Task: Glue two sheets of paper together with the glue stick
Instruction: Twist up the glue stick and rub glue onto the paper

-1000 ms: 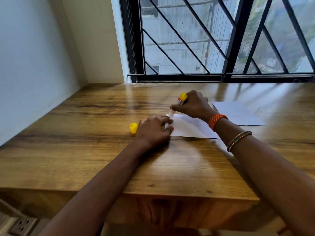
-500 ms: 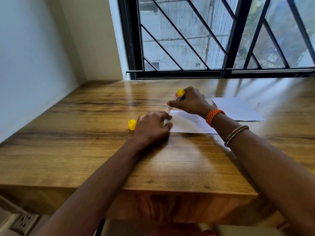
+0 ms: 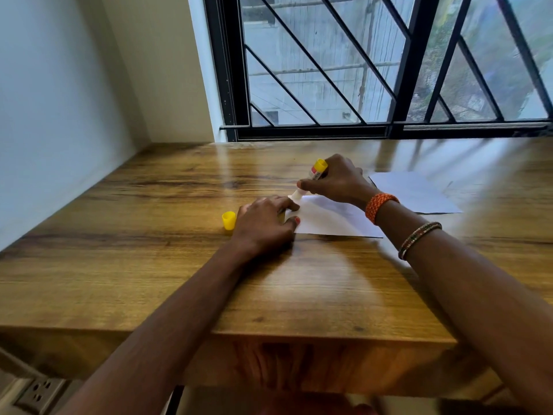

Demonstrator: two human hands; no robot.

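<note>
My right hand (image 3: 338, 182) still grips the glue stick (image 3: 311, 181), its tip unmoved at the paper's (image 3: 329, 218) far-left corner; my left hand (image 3: 263, 226) keeps pressing flat beside it.

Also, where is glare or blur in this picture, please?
Head view: window light puts white glare on the wooden table, strongest near the second sheet; the frame edges are soft and stretched by the wide lens; the right hand and glue stick stay fairly sharp.
</note>
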